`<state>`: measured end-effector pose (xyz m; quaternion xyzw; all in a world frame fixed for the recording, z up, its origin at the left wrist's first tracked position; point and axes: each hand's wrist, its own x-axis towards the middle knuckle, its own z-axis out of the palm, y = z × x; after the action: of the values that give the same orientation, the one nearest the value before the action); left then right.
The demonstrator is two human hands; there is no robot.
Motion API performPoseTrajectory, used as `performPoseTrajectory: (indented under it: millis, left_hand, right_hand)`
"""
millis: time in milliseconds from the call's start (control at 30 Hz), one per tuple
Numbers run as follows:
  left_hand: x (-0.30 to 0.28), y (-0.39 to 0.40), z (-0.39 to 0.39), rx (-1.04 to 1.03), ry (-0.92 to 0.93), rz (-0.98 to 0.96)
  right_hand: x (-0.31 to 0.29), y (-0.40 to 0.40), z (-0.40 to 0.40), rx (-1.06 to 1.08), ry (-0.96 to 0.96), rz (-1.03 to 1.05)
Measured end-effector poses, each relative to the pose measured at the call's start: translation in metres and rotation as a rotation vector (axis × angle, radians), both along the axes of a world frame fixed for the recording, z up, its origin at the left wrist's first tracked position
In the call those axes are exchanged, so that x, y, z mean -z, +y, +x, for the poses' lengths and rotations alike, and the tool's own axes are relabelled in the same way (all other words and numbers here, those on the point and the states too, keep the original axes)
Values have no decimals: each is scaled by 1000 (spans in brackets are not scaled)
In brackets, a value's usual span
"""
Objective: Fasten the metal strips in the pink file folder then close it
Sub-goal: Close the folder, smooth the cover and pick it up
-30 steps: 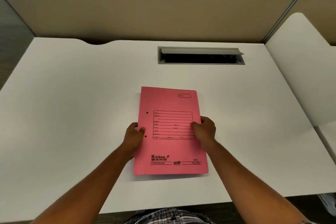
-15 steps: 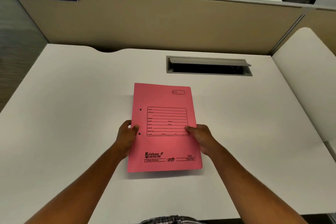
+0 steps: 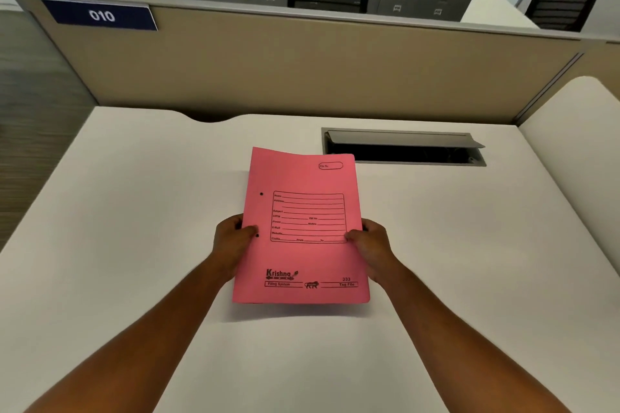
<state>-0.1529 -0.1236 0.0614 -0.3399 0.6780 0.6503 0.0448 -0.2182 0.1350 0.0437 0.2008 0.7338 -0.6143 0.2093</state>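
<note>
A closed pink card file folder [image 3: 302, 228] with a printed form panel and the word "Krishna" on its front cover is held up over the middle of a white, smooth-topped desk [image 3: 134, 211], with its shadow falling on the desk at the folder's 6 o'clock. The left hand [image 3: 231, 241] pinches the folder's 9 o'clock edge, thumb on the cover just beside the lower of two small punched holes, the other fingers hidden behind. The right hand [image 3: 369, 245] pinches the 3 o'clock edge, thumb tip on the cover at the lower corner of the form panel. The cover lies shut, so the metal strips cannot be seen. At the folder's 1 o'clock, a grey rectangular cable hatch [image 3: 406, 147] is set into the desk with its flap raised. At 12 o'clock stands a beige partition panel [image 3: 302, 70], and at its 10 o'clock end hangs a dark blue plate [image 3: 100, 15] reading "010".
</note>
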Motion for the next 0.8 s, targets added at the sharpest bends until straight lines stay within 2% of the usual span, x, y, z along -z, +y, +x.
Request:
performPoseTrajectory:
  millis: [167, 400, 633, 800]
  left_hand:
    - [12, -36, -35, -85, -14, -94]
    - [16, -70, -78, -147, 30, -237]
    - [21, -89, -127, -88, 63, -369]
    - [32, -101, -151, -27, 63, -412]
  right_hand:
    - [10, -28, -36, 45, 37, 52]
    - [11, -69, -87, 45, 120, 255]
    - [20, -91, -129, -23, 212, 431]
    - [27, -102, -147, -120, 314, 483]
